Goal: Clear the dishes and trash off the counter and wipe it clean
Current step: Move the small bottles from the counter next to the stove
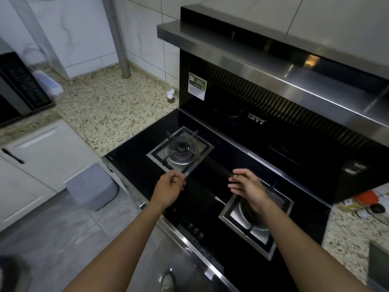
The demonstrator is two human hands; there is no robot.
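Note:
Both my hands hover over a black glass gas stove (210,186). My left hand (168,188) is loosely curled near the corner of the far burner (181,149), with nothing in it that I can see. My right hand (248,186) is spread, fingers apart, above the near burner (252,220). The speckled granite counter (109,110) stretches to the left of the stove, and another stretch of granite counter (347,234) lies on the right. A small dark jar with a white top (171,96) stands on the left counter against the stove's side panel.
A steel range hood (273,57) overhangs the stove. A microwave (19,89) and a white power strip (48,81) sit at the far left. A grey bin (92,186) stands on the floor. Bottles and lids (366,203) crowd the right counter, beside a sink edge (379,262).

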